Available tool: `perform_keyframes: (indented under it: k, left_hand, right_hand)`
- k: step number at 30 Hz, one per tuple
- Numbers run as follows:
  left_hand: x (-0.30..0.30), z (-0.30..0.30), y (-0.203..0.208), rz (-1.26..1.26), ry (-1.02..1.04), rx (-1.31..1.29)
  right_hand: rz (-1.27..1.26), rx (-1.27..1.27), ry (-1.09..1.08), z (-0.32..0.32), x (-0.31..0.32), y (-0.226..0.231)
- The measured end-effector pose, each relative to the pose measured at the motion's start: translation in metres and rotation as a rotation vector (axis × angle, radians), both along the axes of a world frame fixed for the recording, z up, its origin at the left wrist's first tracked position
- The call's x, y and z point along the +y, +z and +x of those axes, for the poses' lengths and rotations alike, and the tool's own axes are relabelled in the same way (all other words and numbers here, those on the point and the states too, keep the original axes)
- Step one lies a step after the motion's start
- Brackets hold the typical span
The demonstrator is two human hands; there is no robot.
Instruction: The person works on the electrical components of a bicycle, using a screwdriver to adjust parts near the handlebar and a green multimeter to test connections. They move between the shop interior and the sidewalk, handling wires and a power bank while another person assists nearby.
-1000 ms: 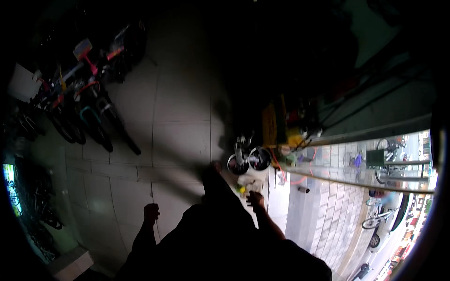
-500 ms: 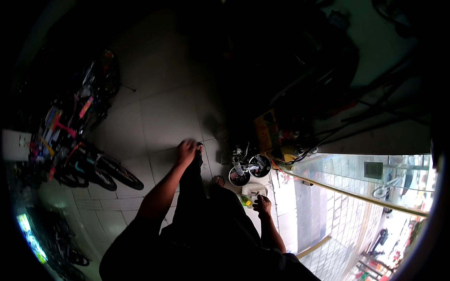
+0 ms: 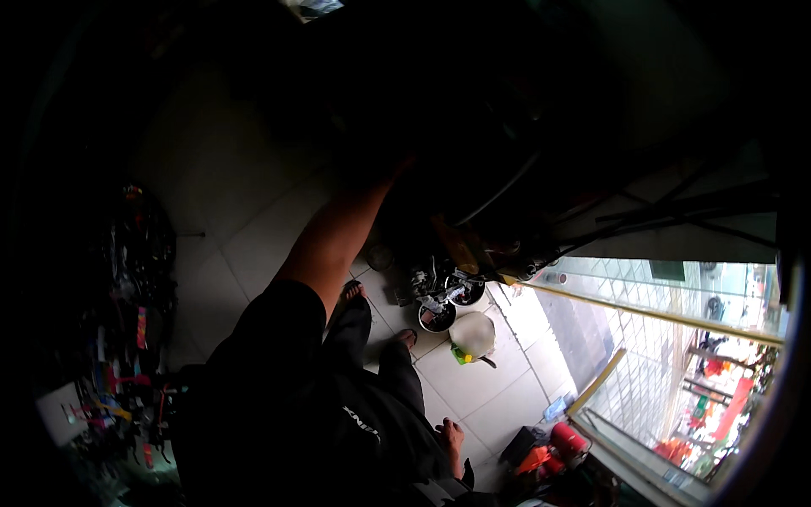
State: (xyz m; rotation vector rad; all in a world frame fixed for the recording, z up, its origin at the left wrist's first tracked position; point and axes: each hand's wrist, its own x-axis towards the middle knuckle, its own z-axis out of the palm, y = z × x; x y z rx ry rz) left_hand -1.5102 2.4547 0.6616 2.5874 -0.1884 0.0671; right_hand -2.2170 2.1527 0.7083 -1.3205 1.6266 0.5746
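Observation:
My left arm (image 3: pixel 346 232) stretches forward into deep shadow. My left hand (image 3: pixel 404 162) is almost lost in the dark, next to a large dark shape, and its fingers and anything in them cannot be made out. Low at my right side hangs my right hand (image 3: pixel 454 435), over the tiled floor. Its fingers are loosely bent with gaps between them, and I see nothing in them. Ahead of that hand, apart from it, a cream-coloured container (image 3: pixel 475 332) sits on the floor beside a green item with a yellow top (image 3: pixel 461 355).
Two round tubs of metal parts (image 3: pixel 437 318) stand before my sandalled feet (image 3: pixel 409 338). Bicycles and coloured goods (image 3: pixel 139 338) line the left. A yellow-edged glass pane (image 3: pixel 659 311) bounds the right. Red and black items (image 3: pixel 568 441) lie near the doorway. Dark cables (image 3: pixel 667 221) hang at right.
My left hand has gone from beside my foot up and forward into the shadow. My right hand has come back toward my body, away from the cream container. The view has turned.

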Motion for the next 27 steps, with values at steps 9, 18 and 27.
perform_keyframes:
  k: [9,18,27]
  left_hand:
    - [0.024,-0.017,-0.001,-0.776,-0.076,-0.209]
    - [0.028,-0.106,-0.006,-0.262,-0.017,-0.488]
    - [0.047,-0.208,0.044,-1.604,0.355,0.446]
  right_hand:
    - [0.064,-0.065,0.123,0.02,0.07,0.006]
    - [0.057,-0.264,0.061,0.047,0.046,-0.021]
    - [0.077,-0.299,0.026,0.049,0.048,-0.019]
